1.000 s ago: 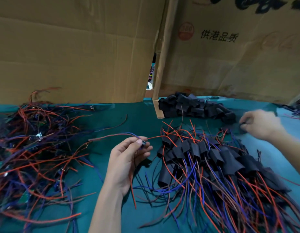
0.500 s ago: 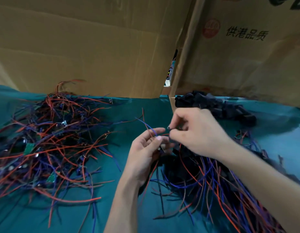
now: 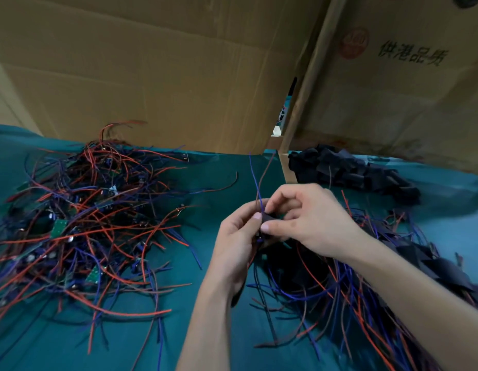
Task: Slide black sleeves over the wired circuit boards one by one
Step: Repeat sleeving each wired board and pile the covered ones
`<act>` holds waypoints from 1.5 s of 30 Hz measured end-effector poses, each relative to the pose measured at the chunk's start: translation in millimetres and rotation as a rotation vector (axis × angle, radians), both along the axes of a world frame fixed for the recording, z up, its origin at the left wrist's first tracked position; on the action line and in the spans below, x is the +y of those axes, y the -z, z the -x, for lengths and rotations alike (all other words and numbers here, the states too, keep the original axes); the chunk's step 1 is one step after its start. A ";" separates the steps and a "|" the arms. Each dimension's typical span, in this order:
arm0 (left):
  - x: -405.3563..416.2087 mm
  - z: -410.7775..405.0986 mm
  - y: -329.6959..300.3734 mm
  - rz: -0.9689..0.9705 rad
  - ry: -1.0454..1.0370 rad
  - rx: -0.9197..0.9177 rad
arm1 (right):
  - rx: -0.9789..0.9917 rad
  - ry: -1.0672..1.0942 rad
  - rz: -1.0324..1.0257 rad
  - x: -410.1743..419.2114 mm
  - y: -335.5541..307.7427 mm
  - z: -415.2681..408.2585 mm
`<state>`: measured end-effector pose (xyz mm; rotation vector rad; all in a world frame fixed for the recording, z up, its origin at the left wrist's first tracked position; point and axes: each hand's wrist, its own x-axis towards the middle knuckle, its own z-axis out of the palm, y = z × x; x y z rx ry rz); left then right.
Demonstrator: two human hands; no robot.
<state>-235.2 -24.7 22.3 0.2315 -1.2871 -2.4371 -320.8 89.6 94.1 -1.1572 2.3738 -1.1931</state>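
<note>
Head view: the left hand (image 3: 233,246) and right hand (image 3: 311,219) meet above the teal table (image 3: 211,188). The right hand's thumb and forefinger pinch a black sleeve (image 3: 268,218); the left hand's curled fingers grip the wired board, itself hidden, with its blue and brown wires (image 3: 256,178) rising from the sleeve. To the left lies a tangle of unsleeved boards (image 3: 80,226); loose sleeves (image 3: 350,170) are heaped by the cardboard (image 3: 152,70); sleeved boards (image 3: 379,277) lie under the right forearm.
</note>
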 end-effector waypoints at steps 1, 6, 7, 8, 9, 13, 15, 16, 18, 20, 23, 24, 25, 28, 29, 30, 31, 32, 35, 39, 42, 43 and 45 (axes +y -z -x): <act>0.0 0.5 1.4 0.019 -0.010 -0.005 | -0.015 0.033 0.046 1.0 -3.7 2.4; -0.3 1.3 6.7 0.101 -0.029 -0.047 | -0.192 0.359 0.449 5.4 -30.6 34.9; 0.0 1.2 7.3 0.120 -0.040 -0.043 | -0.240 0.408 0.500 5.5 -33.8 40.6; 0.0 1.1 7.6 0.141 -0.051 -0.037 | -0.280 0.437 0.529 5.1 -35.2 44.9; 0.2 1.2 7.7 0.155 -0.058 -0.026 | -0.311 0.446 0.546 4.0 -35.9 47.7; -0.1 1.9 7.9 0.165 -0.051 -0.003 | -0.334 0.444 0.574 -3.4 -39.7 51.4; -1.0 1.8 9.6 0.174 -0.049 -0.001 | -0.325 0.462 0.576 -6.8 -39.9 50.8; -1.2 2.1 10.6 0.175 -0.049 0.003 | -0.325 0.466 0.581 -8.0 -38.6 49.9; -1.7 3.0 12.3 0.184 -0.048 0.013 | -0.323 0.458 0.591 -11.0 -34.5 46.8; -1.7 4.0 13.6 0.215 -0.045 0.015 | -0.315 0.452 0.598 -13.9 -31.2 44.2; -1.8 3.8 15.1 0.255 -0.037 0.012 | -0.368 0.452 0.619 -17.6 -29.2 42.0; -1.7 3.6 15.3 0.262 -0.032 0.014 | -0.393 0.440 0.628 -18.3 -29.3 41.2; -1.3 3.6 15.2 0.266 -0.027 0.016 | -0.411 0.422 0.638 -19.2 -29.8 40.2; -1.3 3.1 14.5 0.272 -0.013 0.022 | -0.418 0.380 0.661 -21.5 -35.1 37.4; -1.3 2.7 14.5 0.274 -0.012 0.023 | -0.416 0.374 0.664 -21.6 -37.1 36.6; -1.4 2.3 14.7 0.271 -0.012 0.025 | -0.416 0.369 0.664 -20.9 -38.9 35.9; -1.5 2.2 14.9 0.268 -0.012 0.027 | -0.419 0.364 0.661 -20.2 -40.1 35.1; -1.8 1.8 15.2 0.266 -0.011 0.027 | -0.421 0.361 0.656 -19.2 -40.6 33.8; -2.1 1.2 15.8 0.269 -0.015 0.023 | -0.415 0.401 0.682 -13.8 -41.4 32.0; -2.1 0.5 15.2 0.285 -0.025 0.013 | -0.398 0.485 0.741 -5.3 -41.9 34.6; -2.3 0.6 14.5 0.300 -0.023 0.015 | -0.391 0.435 0.706 -8.5 -35.8 30.1; -2.1 0.6 14.1 0.304 -0.020 0.018 | -0.390 0.419 0.693 -11.1 -33.8 28.7; -1.5 0.2 13.1 0.308 -0.015 0.025 | -0.389 0.406 0.663 -16.3 -31.9 27.5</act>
